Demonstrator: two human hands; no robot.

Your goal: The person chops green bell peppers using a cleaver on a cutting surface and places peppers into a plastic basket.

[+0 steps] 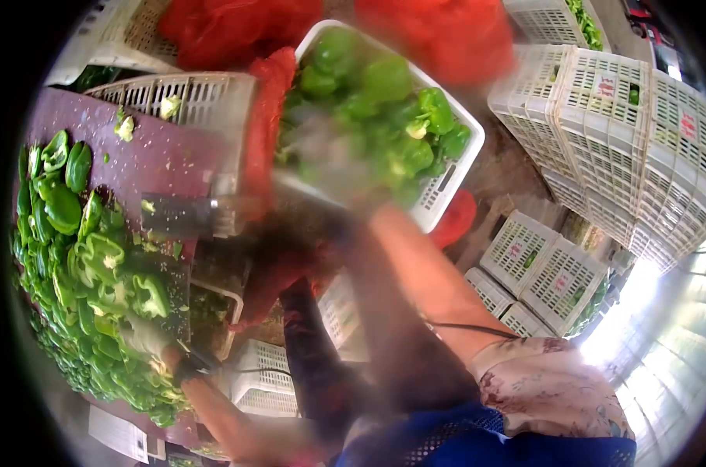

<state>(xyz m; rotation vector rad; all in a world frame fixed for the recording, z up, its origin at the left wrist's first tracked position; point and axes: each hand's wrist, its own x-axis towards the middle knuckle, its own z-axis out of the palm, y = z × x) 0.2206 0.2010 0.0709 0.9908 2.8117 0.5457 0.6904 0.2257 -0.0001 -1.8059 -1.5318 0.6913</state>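
My right hand (326,156), gloved and smeared by motion, is over whole green peppers (388,78) in a white crate (460,173); its fingers cannot be made out. At the lower left, my left hand (147,338) in a pale glove touches the heap of cut green peppers (96,300); its fingers blend into the heap. A dark, flat tool (178,216) lies on the purple surface (162,159) between the heap and the crate.
Red mesh sacks (435,35) stand behind the crate, with red netting (267,124) along its left side. White crates (602,117) are stacked at the right, and more crates (544,268) stand low at the right. Another crate (263,377) stands near my left forearm.
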